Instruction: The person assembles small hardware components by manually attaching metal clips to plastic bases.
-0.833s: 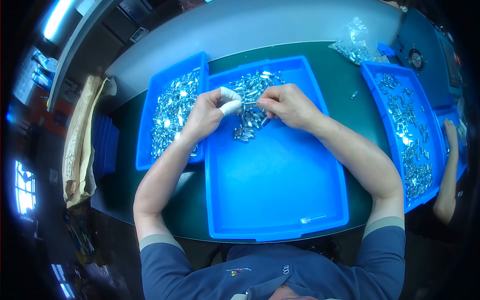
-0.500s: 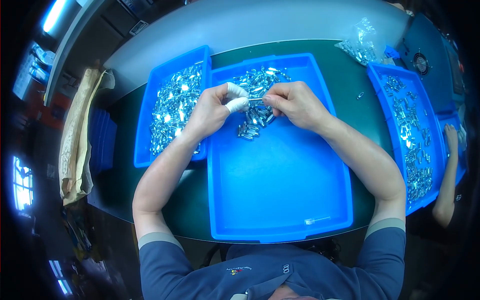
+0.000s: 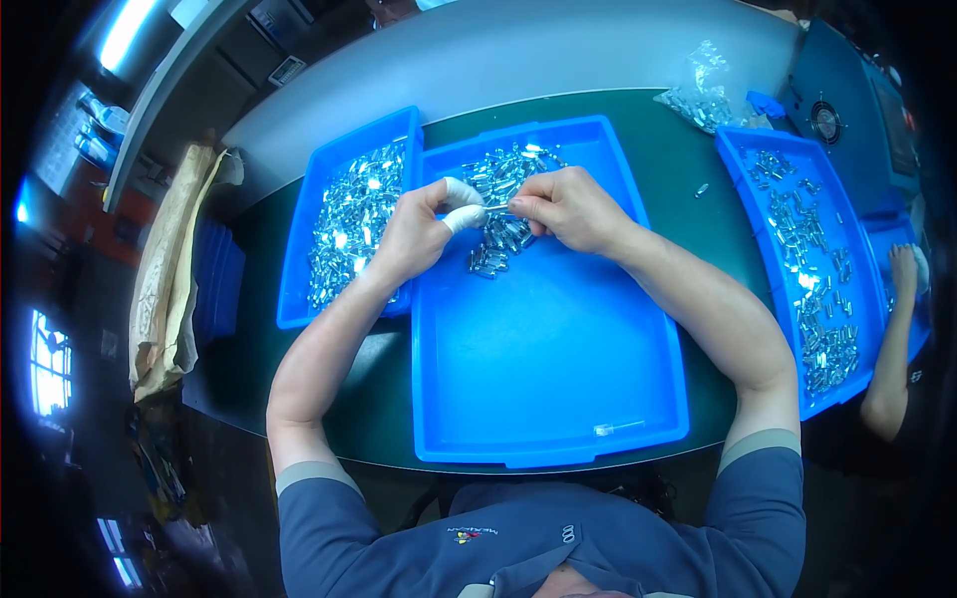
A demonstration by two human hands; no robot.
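My left hand [image 3: 411, 231], with white coverings on its thumb and index finger, pinches one end of a small, slim, shiny metal piece [image 3: 497, 208]. At its other end, the thumb and fingers of my right hand [image 3: 576, 211] are closed on the same piece. Both hands are over the far half of a blue tray [image 3: 538, 369], just above a heap of small shiny metal cylinders [image 3: 495, 264]. The exact kind of the held piece is too small to make out. A small clear tube-like piece [image 3: 620, 429] lies near the tray's front right corner.
Left stands a blue tray [image 3: 292, 299] full of metal cylinders; right, another blue tray [image 3: 845, 234] holds more. A clear bag of parts [image 3: 701, 100] and one loose cylinder [image 3: 702, 189] lie on the green tabletop [image 3: 688, 229]. Another person's hand [image 3: 903, 267] is far right. Brown paper [image 3: 171, 269] stands left.
The whole view has shifted slightly. Both hands keep their pinch on the metal piece, with only a slight change in the fingers' position.
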